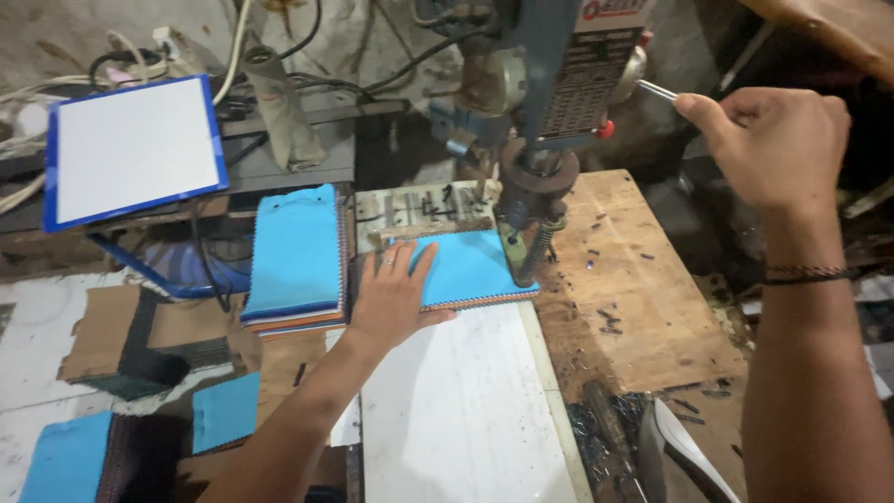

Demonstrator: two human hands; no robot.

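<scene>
My left hand (396,293) lies flat, fingers spread, on a stack of light blue fabric swatches (470,265) under the head of a grey-blue drill press (540,102). The stack's right corner sits by the press spindle (533,233). My right hand (773,144) is raised at the upper right and is closed around the thin metal lever handle (657,89) of the press. A dark braided band circles my right wrist.
A second pile of swatches (296,261) with a light blue top lies left of the press. A white board with a blue frame (135,149) stands at the back left. More blue swatches (223,410) and cardboard lie lower left. Small dark scraps dot the wooden board (633,298).
</scene>
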